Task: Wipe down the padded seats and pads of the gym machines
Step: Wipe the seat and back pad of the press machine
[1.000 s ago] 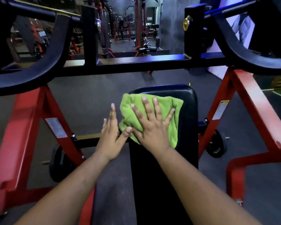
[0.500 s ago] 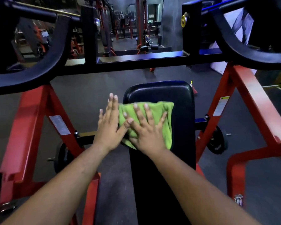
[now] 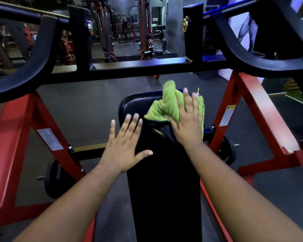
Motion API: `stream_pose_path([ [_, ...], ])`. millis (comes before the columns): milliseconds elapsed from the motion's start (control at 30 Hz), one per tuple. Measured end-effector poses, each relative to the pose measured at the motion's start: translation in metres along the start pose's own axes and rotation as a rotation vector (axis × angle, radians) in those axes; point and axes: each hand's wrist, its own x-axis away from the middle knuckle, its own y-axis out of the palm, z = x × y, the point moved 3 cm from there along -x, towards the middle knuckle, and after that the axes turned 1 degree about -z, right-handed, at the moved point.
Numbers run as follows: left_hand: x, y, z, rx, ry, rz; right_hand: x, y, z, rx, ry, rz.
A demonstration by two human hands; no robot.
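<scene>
A long black padded bench runs away from me in the middle of the view. A bright green cloth lies bunched on its far right end. My right hand lies flat on the cloth, pressing it against the pad, fingers pointing away. My left hand rests flat on the pad's left edge, fingers spread, thumb on the pad, holding nothing.
The machine's red frame legs flank the bench. Black curved arms and a black crossbar pass overhead in front. Weight plates sit low on both sides. Dark rubber floor and more machines lie beyond.
My right hand has pushed the cloth from the pad's left-middle to its far right end, bunching it up. My left hand has shifted from beside the pad onto its left edge.
</scene>
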Motion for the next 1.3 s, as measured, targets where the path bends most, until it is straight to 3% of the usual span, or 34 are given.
stream_pose_path([
  [167, -0.001, 0.003, 0.001, 0.006, 0.013, 0.019, 0.121, 0.033, 0.032, -0.154, 0.129, -0.047],
  [233, -0.001, 0.004, 0.002, 0.010, 0.017, 0.016, 0.133, 0.036, 0.034, -0.149, 0.163, -0.074],
  [500, -0.002, 0.005, 0.004, -0.022, -0.011, -0.018, -0.012, -0.003, -0.008, 0.107, 0.186, 0.112],
  [633, -0.003, 0.006, 0.002, -0.016, -0.006, -0.012, 0.037, 0.018, -0.021, -0.069, 0.218, 0.092],
  [733, -0.003, 0.009, 0.001, 0.012, 0.019, 0.027, 0.104, 0.045, -0.014, -0.011, 0.151, -0.020],
  [800, -0.003, 0.011, -0.001, 0.024, 0.038, 0.040, 0.098, 0.046, -0.008, -0.017, 0.156, 0.009],
  [967, -0.003, 0.010, -0.001, 0.038, 0.034, 0.019, 0.006, 0.015, -0.034, -0.151, 0.453, 0.192],
  [1033, -0.004, 0.010, 0.002, 0.032, 0.013, -0.001, -0.025, 0.008, -0.067, -0.073, 0.334, 0.156],
  [1167, -0.002, 0.011, 0.003, -0.020, -0.001, -0.044, -0.069, -0.002, -0.113, 0.105, -0.114, -0.041],
  [1300, 0.000, 0.008, -0.002, -0.032, 0.012, -0.012, -0.043, -0.005, -0.059, 0.029, -0.144, 0.009],
])
